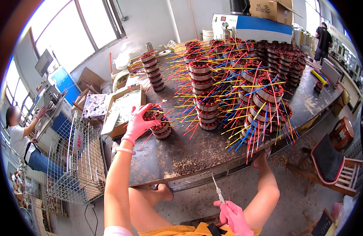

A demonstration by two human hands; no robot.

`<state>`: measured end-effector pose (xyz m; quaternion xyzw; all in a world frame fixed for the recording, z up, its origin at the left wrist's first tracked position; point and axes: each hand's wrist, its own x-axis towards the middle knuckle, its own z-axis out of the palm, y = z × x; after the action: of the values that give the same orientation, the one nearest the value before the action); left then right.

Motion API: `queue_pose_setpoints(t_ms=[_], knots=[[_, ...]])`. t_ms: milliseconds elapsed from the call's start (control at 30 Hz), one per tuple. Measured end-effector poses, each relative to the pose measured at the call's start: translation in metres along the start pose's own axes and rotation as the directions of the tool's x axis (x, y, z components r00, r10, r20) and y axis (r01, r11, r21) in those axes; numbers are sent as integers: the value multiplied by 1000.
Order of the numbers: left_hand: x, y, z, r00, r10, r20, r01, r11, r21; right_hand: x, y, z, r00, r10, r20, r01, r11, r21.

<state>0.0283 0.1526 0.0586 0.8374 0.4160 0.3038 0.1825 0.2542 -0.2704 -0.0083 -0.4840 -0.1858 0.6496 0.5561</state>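
My feed shows the left grip (141,122) in a thin pink glove (135,128), snug over the fingers and creased at the wrist. Just past the glove's edge I see a pale, narrow band (125,150) ringing the forearm (118,185), which is bare from there to a scrap of white sleeve (117,231) at the bottom of my view. The right grip (233,217) wears a matching pink glove. Across the lap I get a mustard-yellow garment (169,231) with a black strip (215,229) over its middle. Below it the legs (265,193) are bare; footwear I can't make out.
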Motion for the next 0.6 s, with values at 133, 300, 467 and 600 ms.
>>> queue_pose_setpoints(t_ms=[133, 300, 467, 600], knots=[[2, -9, 13, 997, 83, -3, -78, 943, 323, 5, -1, -7, 999, 40, -5, -40, 999, 11], [-2, -10, 16, 999, 44, 22, -49, 933, 356, 7, -5, -6, 998, 69, 1, -69, 998, 9], [-1, -13, 4, 994, 82, 74, -100, 956, 277, 6, -1, -3, 998, 66, 12, -66, 998, 22], [0, -3, -5, 987, 60, 148, -83, 984, 155, 2, -5, 0, 996, 86, 9, -86, 996, 9]])
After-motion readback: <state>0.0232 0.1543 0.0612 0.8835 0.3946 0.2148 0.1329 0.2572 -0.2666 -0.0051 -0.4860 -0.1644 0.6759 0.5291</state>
